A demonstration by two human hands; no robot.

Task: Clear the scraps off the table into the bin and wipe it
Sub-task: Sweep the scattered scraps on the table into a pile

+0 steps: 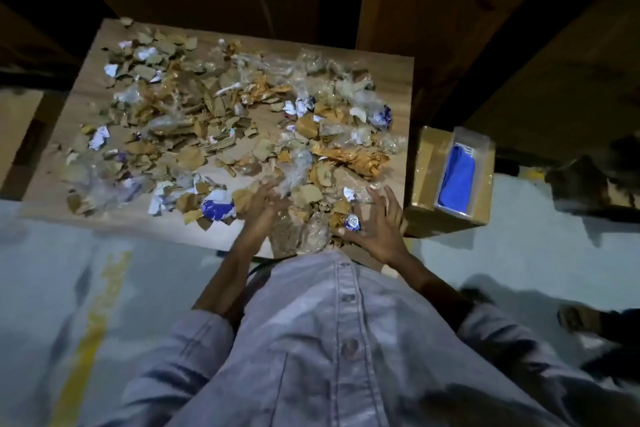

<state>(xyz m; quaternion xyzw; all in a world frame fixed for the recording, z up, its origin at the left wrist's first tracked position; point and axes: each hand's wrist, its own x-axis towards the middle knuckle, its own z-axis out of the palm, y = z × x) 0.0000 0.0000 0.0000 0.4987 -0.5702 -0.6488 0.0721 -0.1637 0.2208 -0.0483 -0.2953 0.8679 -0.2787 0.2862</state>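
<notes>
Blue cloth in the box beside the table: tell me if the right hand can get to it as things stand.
Probably yes. The right hand is open near the table's right edge, and the blue cloth lies uncovered in the open box beside it.

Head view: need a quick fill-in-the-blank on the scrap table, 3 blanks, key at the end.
1. The scraps of cardboard, plastic film and wrappers lie spread over a ____ table.
2. The cardboard box standing to the right of the table holds a folded ____ cloth.
3. The left hand and right hand are both at the table's ____ edge, fingers spread over scraps.

Missing words: wooden; blue; near
</notes>
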